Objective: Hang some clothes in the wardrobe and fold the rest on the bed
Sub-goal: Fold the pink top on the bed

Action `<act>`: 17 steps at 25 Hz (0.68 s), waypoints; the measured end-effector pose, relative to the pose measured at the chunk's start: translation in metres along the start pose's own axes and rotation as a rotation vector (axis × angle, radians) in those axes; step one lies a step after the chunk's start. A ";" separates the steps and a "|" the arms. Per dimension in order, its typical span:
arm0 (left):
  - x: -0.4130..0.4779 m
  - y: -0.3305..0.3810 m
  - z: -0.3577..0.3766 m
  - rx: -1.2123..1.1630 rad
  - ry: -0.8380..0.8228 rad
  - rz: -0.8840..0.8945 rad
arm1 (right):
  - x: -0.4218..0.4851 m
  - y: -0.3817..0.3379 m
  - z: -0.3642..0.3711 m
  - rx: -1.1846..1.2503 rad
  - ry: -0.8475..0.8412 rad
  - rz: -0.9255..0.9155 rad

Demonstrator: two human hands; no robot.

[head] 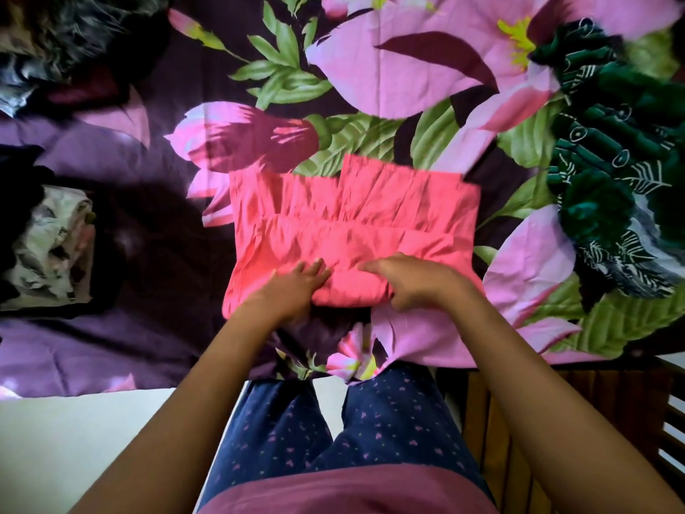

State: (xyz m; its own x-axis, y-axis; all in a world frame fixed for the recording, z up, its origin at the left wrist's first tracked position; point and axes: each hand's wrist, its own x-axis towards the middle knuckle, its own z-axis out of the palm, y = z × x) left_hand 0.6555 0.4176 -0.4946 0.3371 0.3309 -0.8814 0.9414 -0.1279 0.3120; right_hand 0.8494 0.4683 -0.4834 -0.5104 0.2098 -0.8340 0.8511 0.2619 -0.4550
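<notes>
A coral-pink garment [352, 220] lies partly folded on the flowered bedsheet [370, 87], near the bed's front edge. Its near part is doubled over into a thick fold. My left hand [293, 287] presses on the fold's left side with fingers stretched out. My right hand [407, 281] lies on the fold's right side, its thumb and lower fingers tucked round the near edge of the cloth.
A crumpled dark green patterned garment [615, 172] sits at the right of the bed. A folded white-and-grey printed cloth [55, 243] and dark clothes lie at the left. A dark furry blanket [55, 38] fills the far left corner. A wooden slatted frame [556, 421] stands at lower right.
</notes>
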 end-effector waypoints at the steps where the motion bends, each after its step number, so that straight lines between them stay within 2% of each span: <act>1: -0.012 -0.001 -0.013 -0.053 -0.063 0.001 | -0.005 -0.002 -0.009 0.039 -0.051 -0.032; 3: -0.029 -0.003 -0.043 -0.094 -0.098 -0.032 | -0.012 0.000 -0.025 0.075 -0.109 -0.026; 4: -0.033 -0.006 -0.059 -0.080 -0.058 -0.055 | -0.015 0.004 -0.034 0.089 -0.085 -0.016; 7: -0.015 -0.020 -0.094 -0.112 0.282 -0.131 | -0.016 0.019 -0.061 0.181 0.156 0.024; 9: 0.005 -0.024 -0.100 -0.078 0.477 -0.171 | -0.001 0.030 -0.065 0.128 0.288 0.041; 11: 0.024 -0.023 -0.085 -0.008 0.413 -0.188 | 0.020 0.035 -0.056 -0.055 0.233 0.064; 13: 0.034 -0.021 -0.052 -0.072 0.351 -0.212 | 0.033 0.037 -0.041 -0.225 0.139 0.118; 14: 0.037 -0.019 -0.033 -0.166 0.427 -0.209 | 0.037 0.039 -0.035 -0.258 0.135 0.130; 15: 0.035 -0.013 -0.016 -0.310 0.590 -0.196 | 0.037 0.039 -0.030 -0.247 0.168 0.135; 17: 0.026 0.006 0.007 -0.762 0.991 -0.234 | 0.036 0.035 -0.028 -0.134 0.321 0.125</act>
State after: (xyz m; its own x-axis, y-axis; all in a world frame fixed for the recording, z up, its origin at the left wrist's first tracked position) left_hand 0.6702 0.4190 -0.5182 -0.2845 0.8693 -0.4042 0.6352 0.4867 0.5997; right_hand 0.8572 0.5109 -0.5209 -0.4337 0.5273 -0.7307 0.8968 0.3316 -0.2929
